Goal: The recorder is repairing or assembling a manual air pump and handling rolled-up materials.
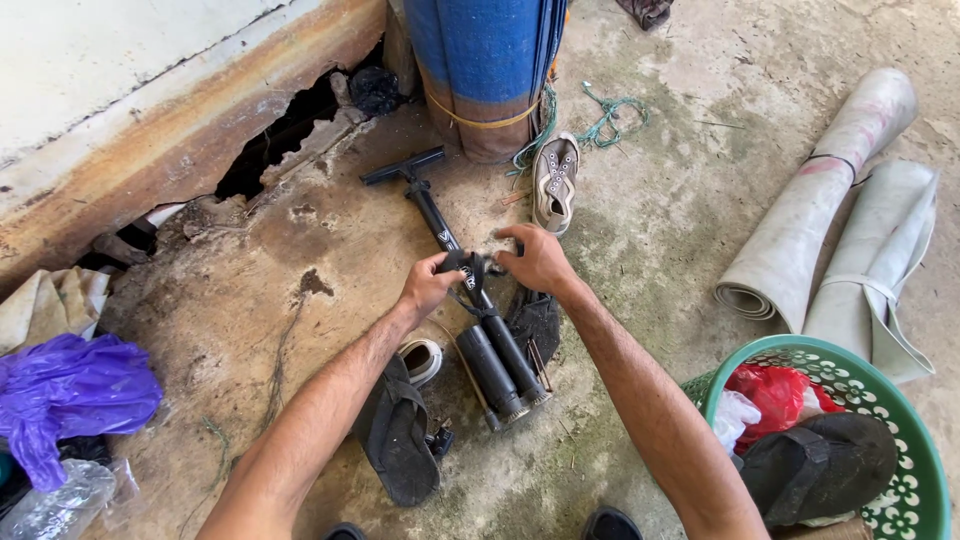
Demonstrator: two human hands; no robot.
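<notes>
While the pump lies on the concrete floor, I see both hands closed on a small black fitting at the middle of its shaft. My left hand grips the fitting from one side, fingers curled narrow around it. My right hand pinches it from the other side, thumb and fingers drawn together. The pump runs away from the hands to a T-handle at the far end, and back toward me to two black cylinders lying side by side just below the hands.

Just beyond the right hand a grey shoe rests on its sole, touching a green cord. A dark rag sits under the right wrist, against the cylinders. Below the left forearm lies a black sandal, with a roll of white tape just beside it.

Farther off, past the T-handle, a blue barrel stands wrapped in a band. Well right of the right arm lie rolled grey mats, and nearer me a green basket holds a red bag and a second black sandal. Well left of the left arm a purple bag is bunched near a broken wall.
</notes>
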